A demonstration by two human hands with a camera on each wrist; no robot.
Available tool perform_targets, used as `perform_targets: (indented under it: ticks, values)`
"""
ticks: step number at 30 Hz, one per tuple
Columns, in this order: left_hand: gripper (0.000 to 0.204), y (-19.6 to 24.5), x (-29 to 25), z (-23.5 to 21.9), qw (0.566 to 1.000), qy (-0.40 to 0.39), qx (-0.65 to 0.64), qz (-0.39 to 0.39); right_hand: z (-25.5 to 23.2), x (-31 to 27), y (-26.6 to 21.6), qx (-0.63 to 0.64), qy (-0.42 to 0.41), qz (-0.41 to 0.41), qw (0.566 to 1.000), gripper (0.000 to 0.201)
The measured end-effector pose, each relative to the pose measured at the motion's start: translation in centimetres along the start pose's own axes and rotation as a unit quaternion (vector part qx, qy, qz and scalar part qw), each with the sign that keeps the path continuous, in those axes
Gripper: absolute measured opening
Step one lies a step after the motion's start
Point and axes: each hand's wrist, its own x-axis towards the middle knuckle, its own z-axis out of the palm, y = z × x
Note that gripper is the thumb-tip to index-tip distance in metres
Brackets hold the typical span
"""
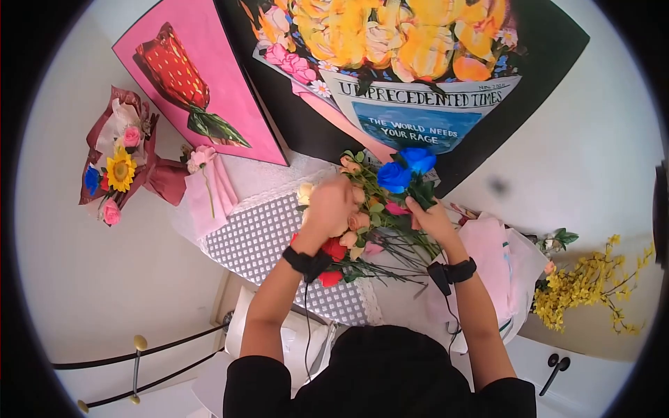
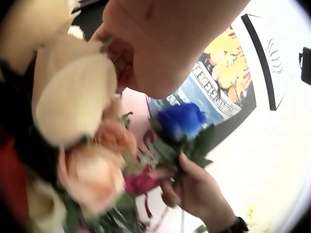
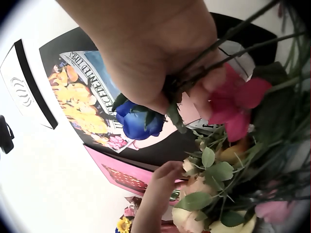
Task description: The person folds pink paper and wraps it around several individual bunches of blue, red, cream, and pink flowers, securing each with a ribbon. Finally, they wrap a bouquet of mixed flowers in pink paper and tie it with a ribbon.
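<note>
My right hand (image 1: 433, 219) pinches the stems of two blue roses (image 1: 394, 177), thumb and fingers just below the leaves. In the right wrist view one blue rose (image 3: 140, 120) hangs beside the thumb, and a magenta flower (image 3: 235, 99) lies close to the fingers. My left hand (image 1: 331, 205) is among peach roses (image 1: 357, 221), its fingers curled in the left wrist view; I cannot tell what it holds. A large cream rose (image 2: 75, 94) stands near the left wrist camera. Red roses (image 1: 334, 249) lie below that hand, and loose green stems (image 1: 401, 254) spread toward the body.
Behind the flowers stand a large painting (image 1: 411, 129) and a pink strawberry picture (image 1: 209, 83). A wrapped bouquet (image 1: 122, 167) with a sunflower is at left. Pink wrapping paper (image 1: 488, 268) and yellow flower sprays (image 1: 582, 285) are at right. A patterned cloth (image 1: 254, 233) covers the table.
</note>
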Motion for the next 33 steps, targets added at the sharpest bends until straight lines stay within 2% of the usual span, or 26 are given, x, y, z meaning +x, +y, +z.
perform_targets:
  ticks: [2,3,4,5,6,8,9,10,12,14,15,17,18,19,20,21,22,23,24,25,26,27,29,30,32,33]
  values:
    - [0.024,-3.6,2.1,1.0,0.999,0.043,0.018,0.007,-0.4,0.1,0.8,-0.008,0.014,-0.046,0.999,0.023]
    - [0.024,-5.8,3.0,1.3,0.999,0.040,0.018,0.007,-0.5,0.0,1.1,-0.006,0.015,-0.043,0.999,0.023]
    - [0.027,-8.0,3.7,1.7,0.986,-0.161,0.050,-0.018,-0.7,0.0,1.4,0.001,0.017,-0.098,0.995,0.022]
    - [0.032,-8.7,4.2,1.5,0.931,-0.355,0.080,-0.043,-0.9,-0.2,1.6,0.008,0.020,-0.154,0.988,0.024]
    - [0.032,-9.0,4.3,1.8,0.930,-0.356,0.081,-0.042,-1.3,-0.4,1.5,0.010,0.020,-0.153,0.988,0.024]
    - [0.039,-8.9,4.4,1.7,0.888,-0.429,0.148,-0.079,-2.0,-1.0,1.1,0.100,-0.006,-0.174,0.980,0.034]
    - [0.039,-9.5,4.3,2.6,0.887,-0.430,0.150,-0.079,-2.3,-1.1,1.3,0.103,-0.006,-0.174,0.979,0.034]
    - [0.040,-10.7,4.0,4.4,0.897,-0.412,0.143,-0.071,-2.7,-1.2,1.4,0.096,-0.016,-0.172,0.980,0.037]
    - [0.041,-10.9,4.1,4.6,0.908,-0.389,0.139,-0.061,-3.1,-1.8,0.9,0.091,-0.023,-0.176,0.980,0.040]
    - [0.038,-9.9,4.7,2.4,0.926,-0.364,-0.020,-0.094,-3.5,-3.3,-0.6,0.049,0.023,-0.155,0.986,0.038]
    - [0.038,-9.2,4.8,1.6,0.927,-0.364,-0.017,-0.090,-3.8,-3.8,-0.7,0.051,0.028,-0.157,0.986,0.038]
    - [0.026,-7.4,4.9,-0.3,0.950,-0.298,0.020,-0.086,-4.9,-4.6,-0.9,0.108,0.000,-0.094,0.990,0.033]
    - [0.026,-6.4,5.1,-1.5,0.952,-0.295,0.023,-0.081,-5.0,-4.6,-0.9,0.109,0.004,-0.100,0.989,0.033]
    - [0.022,-5.3,5.1,-3.0,0.981,-0.178,0.069,-0.023,-4.9,-4.5,-0.5,0.110,0.040,-0.167,0.979,0.031]
    - [0.018,-4.0,5.1,-4.3,0.991,-0.059,0.112,0.035,-4.9,-4.4,-0.1,0.109,0.075,-0.232,0.964,0.029]
    - [0.018,-2.4,5.3,-5.4,0.991,-0.057,0.112,0.039,-5.4,-4.3,0.2,0.109,0.079,-0.234,0.963,0.029]
    - [0.014,-0.6,5.5,-6.4,0.972,0.078,0.181,0.127,-6.1,-4.4,0.1,0.091,0.071,-0.215,0.970,0.023]
    - [0.011,0.5,5.6,-6.8,0.923,0.213,0.243,0.210,-6.6,-4.7,0.0,0.071,0.063,-0.196,0.976,0.017]
    - [0.011,0.8,5.5,-6.7,0.922,0.216,0.242,0.211,-6.8,-5.1,-0.1,0.069,0.064,-0.198,0.976,0.017]
    - [0.014,0.9,5.4,-6.5,0.957,0.098,0.244,0.126,-6.5,-5.8,-1.3,0.107,0.079,-0.219,0.967,0.016]
    - [0.018,0.8,5.5,-6.2,0.969,-0.022,0.242,0.039,-6.3,-6.3,-2.1,0.146,0.093,-0.241,0.955,0.014]
    - [0.018,-0.6,5.8,-5.1,0.969,-0.018,0.244,0.040,-6.3,-6.4,-2.1,0.147,0.093,-0.245,0.954,0.014]
    - [0.030,-5.0,6.5,-1.8,0.995,-0.096,0.040,0.011,-6.2,-6.7,-1.8,0.107,0.106,-0.225,0.963,0.015]
    - [0.030,-5.7,6.5,-0.8,0.995,-0.093,0.042,0.015,-6.1,-6.9,-1.7,0.107,0.109,-0.230,0.961,0.015]
    - [0.036,-5.7,6.3,0.1,0.947,-0.254,0.183,-0.078,-6.1,-7.4,-1.6,0.088,0.089,-0.235,0.964,0.022]
    - [0.036,-6.0,6.5,0.3,0.948,-0.251,0.181,-0.075,-6.3,-7.7,-1.5,0.086,0.091,-0.239,0.963,0.022]
